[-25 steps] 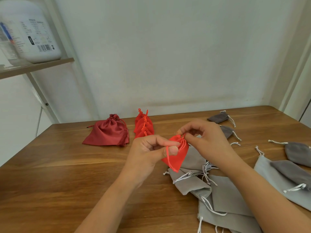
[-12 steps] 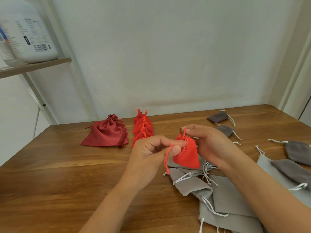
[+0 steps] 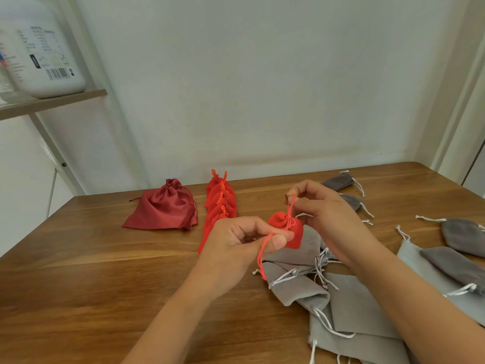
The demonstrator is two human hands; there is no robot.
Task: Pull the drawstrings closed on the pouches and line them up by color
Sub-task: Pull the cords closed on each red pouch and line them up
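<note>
Pinching a red drawstring [image 3: 263,252] between thumb and curled forefinger, the left hand [image 3: 236,243] holds it low and to the left of the small red pouch [image 3: 287,231]. The pouch is strung between the two hands over a heap of light grey pouches [image 3: 346,303] lying on the wooden table [image 3: 105,285]. The right hand [image 3: 322,208] pinches the other cord [image 3: 290,206] at its fingertips, up and behind the pouch, with its remaining fingers curled. The pouch's mouth is gathered into puckers (whether it is fully drawn shut I cannot tell). Farther back on the table a row of red pouches [image 3: 220,206] lies overlapping, running away from the camera. A larger dark red satin pouch [image 3: 162,208] lies just to the row's left, cinched at the neck. Dark grey pouches [image 3: 338,181] lie apart along the right side, some near the far edge. At upper left a white jug [image 3: 44,48] stands on a shelf [image 3: 57,101].
</note>
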